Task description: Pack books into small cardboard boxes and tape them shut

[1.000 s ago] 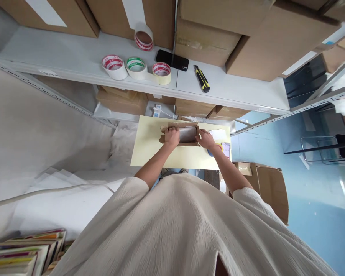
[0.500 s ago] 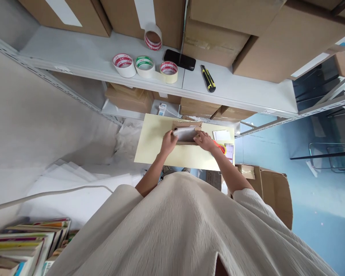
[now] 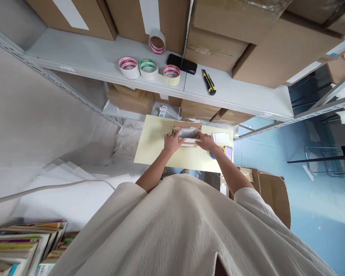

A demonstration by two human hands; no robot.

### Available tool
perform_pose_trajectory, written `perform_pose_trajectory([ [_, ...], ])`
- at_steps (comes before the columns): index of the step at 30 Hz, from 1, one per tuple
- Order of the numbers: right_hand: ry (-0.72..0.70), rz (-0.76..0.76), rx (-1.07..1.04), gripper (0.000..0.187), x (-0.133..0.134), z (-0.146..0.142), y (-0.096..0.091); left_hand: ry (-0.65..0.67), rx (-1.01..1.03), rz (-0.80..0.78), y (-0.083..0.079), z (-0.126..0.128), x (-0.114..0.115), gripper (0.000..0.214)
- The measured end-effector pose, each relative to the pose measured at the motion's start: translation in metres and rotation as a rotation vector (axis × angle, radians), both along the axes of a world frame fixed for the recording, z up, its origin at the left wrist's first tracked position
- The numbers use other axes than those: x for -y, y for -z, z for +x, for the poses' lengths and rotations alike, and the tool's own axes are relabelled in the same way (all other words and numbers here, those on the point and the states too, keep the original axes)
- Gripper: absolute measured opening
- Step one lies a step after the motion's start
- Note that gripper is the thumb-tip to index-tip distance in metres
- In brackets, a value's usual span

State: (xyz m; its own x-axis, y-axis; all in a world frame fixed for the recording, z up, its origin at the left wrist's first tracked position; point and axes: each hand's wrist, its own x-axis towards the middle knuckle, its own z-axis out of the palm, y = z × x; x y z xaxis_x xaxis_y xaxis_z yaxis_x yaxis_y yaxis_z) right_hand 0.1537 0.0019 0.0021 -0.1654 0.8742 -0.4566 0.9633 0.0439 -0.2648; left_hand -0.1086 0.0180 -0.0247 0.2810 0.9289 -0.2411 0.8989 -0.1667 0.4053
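A small cardboard box (image 3: 187, 125) lies on a pale yellow table, with its back flap up. Inside it sits a silvery-grey wrapped item (image 3: 186, 133), whose exact kind I cannot make out. My left hand (image 3: 173, 142) closes on the box's left front edge, its thumb over the front panel. On the other side my right hand (image 3: 204, 141) grips the right front corner, thumb likewise pointing inward. Beside my right wrist lie a partly covered blue and yellow ring-shaped thing (image 3: 212, 154), a phone-like item (image 3: 228, 152) with a lit screen and some white paper (image 3: 220, 137).
A grey shelf (image 3: 241, 88) behind the table (image 3: 149, 147) carries tape rolls (image 3: 148, 70), a black phone (image 3: 181, 63), a yellow-black utility knife (image 3: 209, 82) and large cartons (image 3: 218, 50). An opened carton (image 3: 273, 195) stands at right. Books (image 3: 20, 245) are stacked lower left.
My left hand has shifted from the box's left end to its front edge, fingers now over the wrapped item's near side. The front panel with a white strip shows between my hands.
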Motion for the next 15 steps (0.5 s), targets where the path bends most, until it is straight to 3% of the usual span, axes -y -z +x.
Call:
perform_pose_trajectory([
  [3, 0.051, 0.029, 0.026, 0.082, -0.011, -0.004, 0.002, -0.019, -0.011, 0.034, 0.004, 0.004, -0.010, 0.049],
  [11, 0.062, 0.046, 0.085, 0.127, -0.035, -0.011, 0.012, -0.054, 0.011, 0.106, 0.018, 0.003, -0.006, 0.061],
  [15, 0.098, 0.120, 0.143, 0.112, -0.032, -0.011, 0.014, -0.105, 0.045, 0.145, 0.025, 0.001, 0.000, 0.067],
])
